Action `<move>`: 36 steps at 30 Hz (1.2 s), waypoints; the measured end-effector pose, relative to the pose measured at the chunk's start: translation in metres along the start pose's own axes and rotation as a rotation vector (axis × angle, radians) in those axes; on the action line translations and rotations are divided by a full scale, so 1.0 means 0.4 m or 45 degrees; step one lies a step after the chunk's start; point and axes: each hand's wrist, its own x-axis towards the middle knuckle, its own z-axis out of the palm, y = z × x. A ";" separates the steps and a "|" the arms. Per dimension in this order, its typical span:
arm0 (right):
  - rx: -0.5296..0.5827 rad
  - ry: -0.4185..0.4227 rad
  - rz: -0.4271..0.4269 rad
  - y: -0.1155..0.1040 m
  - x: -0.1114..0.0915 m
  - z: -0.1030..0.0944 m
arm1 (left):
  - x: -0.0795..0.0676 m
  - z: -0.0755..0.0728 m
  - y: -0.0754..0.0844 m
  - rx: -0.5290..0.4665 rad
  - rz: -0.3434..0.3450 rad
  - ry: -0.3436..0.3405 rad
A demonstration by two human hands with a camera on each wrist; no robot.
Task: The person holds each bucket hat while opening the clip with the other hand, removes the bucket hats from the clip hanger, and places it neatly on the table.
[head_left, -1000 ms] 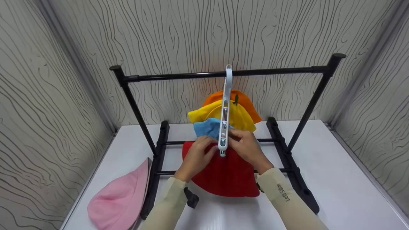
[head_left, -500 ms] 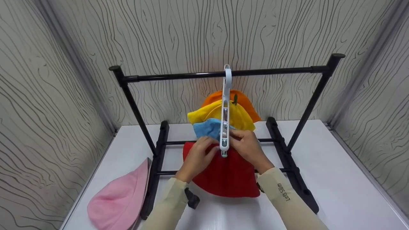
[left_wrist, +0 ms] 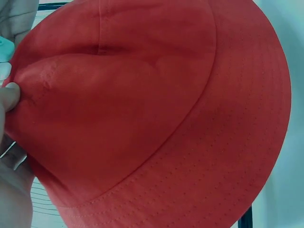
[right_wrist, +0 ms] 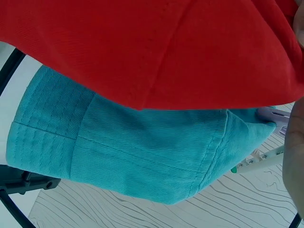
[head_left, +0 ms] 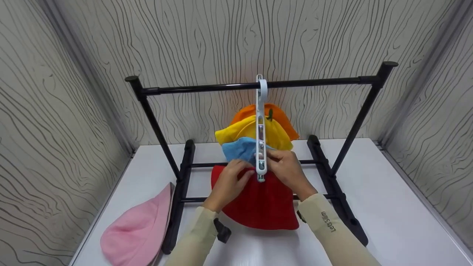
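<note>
The lower end of the white hanger (head_left: 261, 171) has moved a little toward three o'clock; its long axis runs from twelve to six, between my left hand (head_left: 230, 181) and my right hand (head_left: 287, 170). Both pinch the crown of the red hat (head_left: 263, 207), which hangs toward six o'clock from them.

The hanger (head_left: 261, 147) hangs from the top bar (head_left: 207, 88) of the rack (head_left: 158, 129), which stands on the table (head_left: 399, 192) before the back wall (head_left: 196, 44). The hats run in a row away from the person — front hat (head_left: 264, 207) nearest, second hat (head_left: 242, 149) behind it, then third hat (head_left: 279, 136), then rear hat (head_left: 282, 118). At the front hat, the left hand (head_left: 229, 181) is left of the hanger, the right hand (head_left: 287, 170) right of it. Off to the left — just beside the rack's left foot (head_left: 178, 207) — the loose hat (head_left: 136, 229) lies on the table.
</note>
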 end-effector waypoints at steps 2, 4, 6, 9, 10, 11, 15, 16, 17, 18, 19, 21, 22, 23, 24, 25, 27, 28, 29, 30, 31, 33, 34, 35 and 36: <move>-0.001 -0.002 0.000 0.000 0.000 0.000 | -0.001 0.001 -0.001 0.002 0.000 0.000; 0.004 -0.002 -0.002 0.001 0.000 0.000 | -0.002 0.001 -0.001 0.004 0.000 0.001; 0.015 -0.002 -0.004 0.002 0.000 -0.001 | -0.004 0.001 -0.001 0.006 0.001 0.005; 0.041 -0.005 -0.001 0.004 -0.001 -0.001 | -0.007 0.002 -0.002 0.010 -0.005 0.006; 0.051 -0.005 0.001 0.005 -0.001 -0.001 | -0.007 0.003 -0.003 0.012 -0.008 0.005; 0.053 -0.004 -0.003 0.005 -0.001 -0.001 | -0.008 0.004 -0.004 0.011 -0.013 0.003; 0.069 -0.012 0.011 0.008 -0.003 0.000 | -0.012 0.005 -0.007 0.002 -0.022 -0.004; 0.068 -0.014 0.013 0.007 -0.003 0.000 | -0.013 0.004 -0.007 0.000 -0.021 -0.004; 0.059 -0.018 0.013 0.006 -0.004 0.000 | -0.014 0.004 -0.008 -0.004 -0.021 -0.003; 0.058 -0.025 0.018 0.004 -0.005 -0.001 | -0.015 0.003 -0.008 -0.007 -0.019 0.000; 0.058 -0.035 0.021 0.001 -0.007 -0.001 | -0.016 0.003 -0.008 -0.010 -0.018 0.002; 0.053 -0.052 0.018 -0.014 -0.014 -0.004 | -0.017 0.002 -0.009 -0.010 -0.014 0.008; 0.051 -0.059 0.018 -0.023 -0.017 -0.004 | -0.018 0.002 -0.010 -0.009 -0.012 0.010; 0.052 -0.066 0.022 -0.033 -0.020 -0.005 | -0.018 0.001 -0.010 -0.010 -0.009 0.013; 0.058 -0.074 0.028 -0.042 -0.024 -0.006 | -0.019 0.000 -0.010 -0.008 -0.007 0.014; 0.062 -0.081 0.034 -0.051 -0.027 -0.007 | -0.020 0.000 -0.011 -0.005 -0.006 0.015; 0.053 -0.087 0.036 -0.064 -0.031 -0.008 | -0.021 -0.001 -0.012 -0.002 -0.001 0.018; 0.060 -0.091 0.048 -0.063 -0.030 -0.008 | -0.022 -0.002 -0.013 -0.002 -0.003 0.019; 0.059 -0.091 0.047 -0.062 -0.031 -0.008 | -0.023 -0.003 -0.013 -0.002 -0.004 0.020; 0.062 -0.093 0.051 -0.056 -0.029 -0.007 | -0.023 -0.003 -0.013 0.000 -0.004 0.021; 0.067 -0.093 0.053 -0.047 -0.026 -0.007 | -0.023 -0.004 -0.013 0.001 -0.004 0.023; 0.076 -0.092 0.052 -0.027 -0.020 -0.006 | -0.024 -0.004 -0.013 0.002 -0.006 0.023; 0.079 -0.092 0.046 -0.017 -0.017 -0.005 | -0.024 -0.005 -0.013 0.003 -0.008 0.023; 0.083 -0.092 0.043 -0.008 -0.015 -0.005 | -0.025 -0.005 -0.014 0.006 -0.007 0.023; 0.089 -0.093 0.043 0.002 -0.011 -0.004 | -0.026 -0.005 -0.014 0.010 -0.009 0.022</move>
